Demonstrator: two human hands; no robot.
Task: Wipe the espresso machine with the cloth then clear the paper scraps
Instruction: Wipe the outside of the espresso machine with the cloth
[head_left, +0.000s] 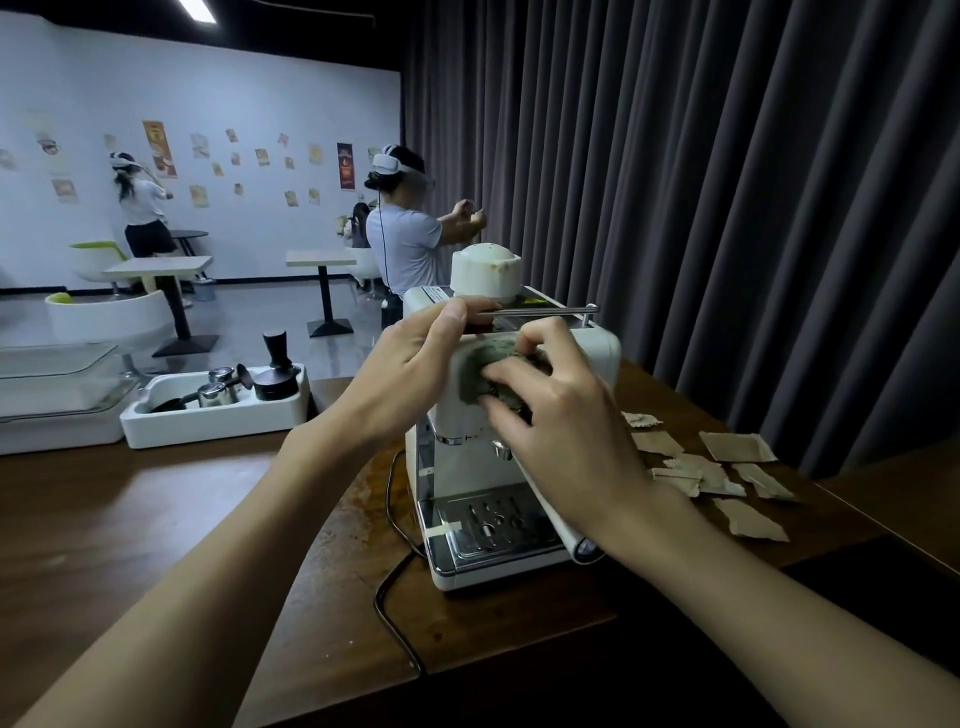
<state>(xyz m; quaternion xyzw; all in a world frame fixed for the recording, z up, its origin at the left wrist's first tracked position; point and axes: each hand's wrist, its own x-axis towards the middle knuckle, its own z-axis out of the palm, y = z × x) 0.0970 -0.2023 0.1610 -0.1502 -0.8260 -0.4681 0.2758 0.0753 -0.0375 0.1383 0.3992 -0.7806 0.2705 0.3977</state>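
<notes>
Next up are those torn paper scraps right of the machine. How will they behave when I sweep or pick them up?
Probably very light: the paper scraps are thin, torn pieces lying loose on the table, so a sweep may scatter them. Some edges seem lifted, which should make pinching easier.

Wooden table (156, 519) bears espresso machine (467, 467), paper scraps (717, 473) (torn), white tray (208, 421).

An espresso machine (600, 356) blocks the middle of the wooden table (156, 519), its upper front crowded by the left hand (410, 374) gripping the top and the right hand (561, 415) clutching a cloth (472, 369). A power cord (377, 597) loops left of the base; paper scraps (737, 447) litter the right. Open wood separates machine and white tray (208, 434); a curtain (727, 208) hangs close behind.
</notes>
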